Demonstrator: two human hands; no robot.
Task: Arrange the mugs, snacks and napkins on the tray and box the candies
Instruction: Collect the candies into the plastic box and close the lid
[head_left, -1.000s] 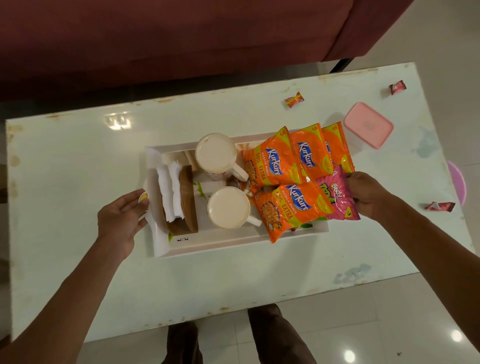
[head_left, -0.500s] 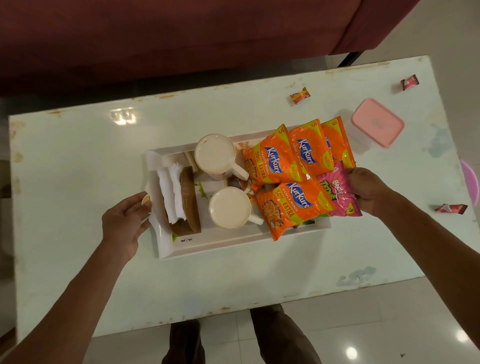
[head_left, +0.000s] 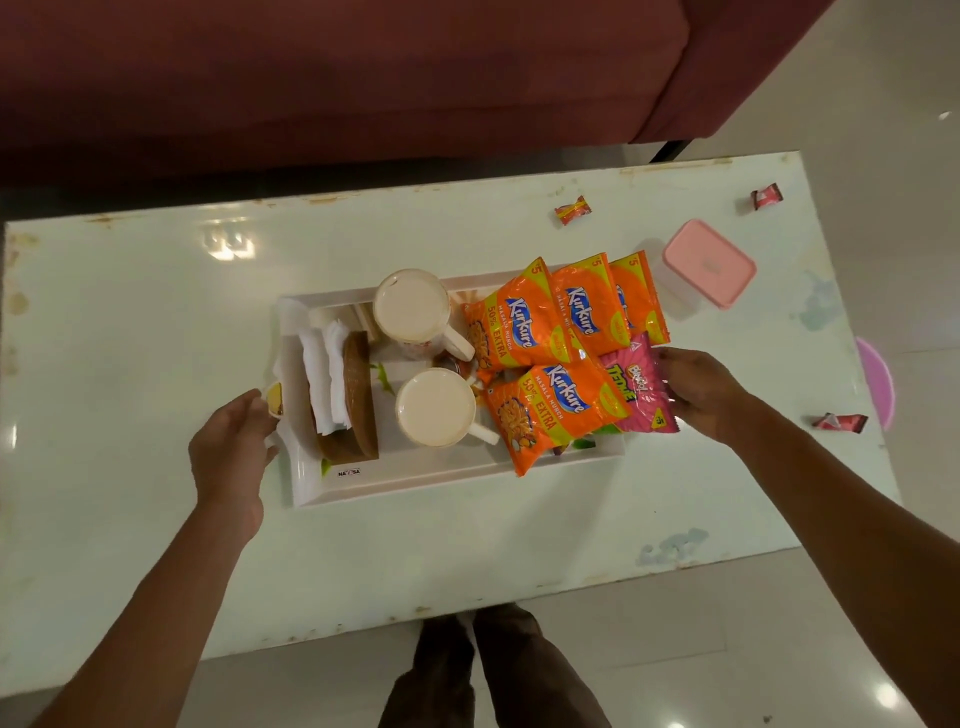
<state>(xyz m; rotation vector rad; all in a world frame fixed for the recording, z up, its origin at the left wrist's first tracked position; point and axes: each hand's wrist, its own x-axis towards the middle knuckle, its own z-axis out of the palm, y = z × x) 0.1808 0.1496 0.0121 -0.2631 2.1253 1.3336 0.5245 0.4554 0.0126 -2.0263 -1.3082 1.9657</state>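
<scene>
Tray (head_left: 415, 480) carrying mugs (head_left: 413, 309), napkins (head_left: 317, 364), orange packets (head_left: 524, 332), left hand (head_left: 228, 447) gripping tray's left rim, right hand (head_left: 696, 387) pinching pink packet (head_left: 641, 400) at tray's right end.

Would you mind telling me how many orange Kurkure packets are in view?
4. Three overlap in a row on the tray, far right: the left packet, the middle packet, the right packet. The fourth packet lies nearer, beside the pink packet. Others could be hidden underneath.
</scene>
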